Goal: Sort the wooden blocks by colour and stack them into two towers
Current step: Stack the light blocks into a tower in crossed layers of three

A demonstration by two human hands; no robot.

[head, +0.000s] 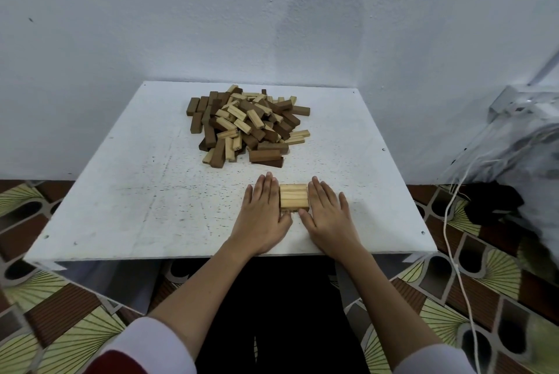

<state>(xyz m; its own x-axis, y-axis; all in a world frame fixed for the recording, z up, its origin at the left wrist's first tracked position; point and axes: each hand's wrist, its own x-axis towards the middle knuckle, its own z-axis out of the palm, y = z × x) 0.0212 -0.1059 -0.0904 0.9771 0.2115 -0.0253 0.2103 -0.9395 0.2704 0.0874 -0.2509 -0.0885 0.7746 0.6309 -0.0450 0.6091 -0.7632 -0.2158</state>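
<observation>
**Flat hands squaring a small light-wood stack**

The grip here is two spread hands, fingers straight, set on either side of a low stack of light blocks [294, 196]. The left hand [263, 216] lies palm down on the bench with its inner edge against the stack's left end; the right hand [327, 216] mirrors it, its inner edge against the right end. Neither hand curls round anything: the fingers stay flat and point away from the body, and both thumbs reach in toward the near face of the stack. The stack shows a row of pale blocks laid side by side on top, with at least one further layer beneath it, though the count of layers is hard to read.

The stack stands on the white bench [127, 198], near its front edge and a little right of centre. Farther back, well apart from the hands, lies the loose heap of blocks [246, 125], dark brown and pale pieces jumbled together.

Both forearms reach in from below, with white sleeves [151, 346] pushed up. Behind the bench is a pale wall [181, 10]. A patterned floor [472, 298] lies around it, and a white cable [453, 252] trails over the floor at the right.
</observation>
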